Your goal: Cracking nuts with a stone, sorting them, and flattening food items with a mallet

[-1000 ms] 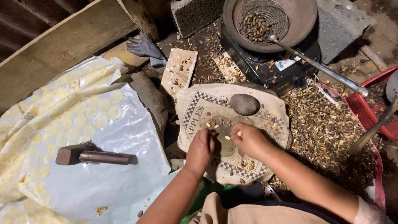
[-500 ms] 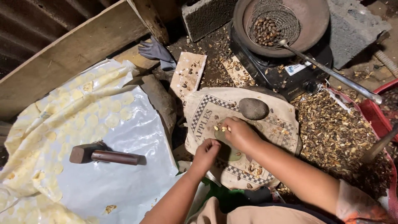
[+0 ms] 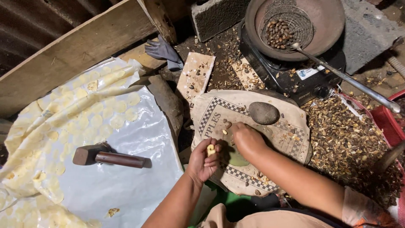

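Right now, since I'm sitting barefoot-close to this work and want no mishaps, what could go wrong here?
The pale kernel pinched in the left hand could slip and land among the shells on the ground. The right hand works close to the smooth stone, which might roll onto fingers. The long strainer handle juts out from the pan; a knock may tip the nuts.

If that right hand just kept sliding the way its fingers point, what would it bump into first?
The right hand points up and left across the printed sack. It would likely first meet the small pale kernels just ahead of its fingertips. Depth is hard to judge.
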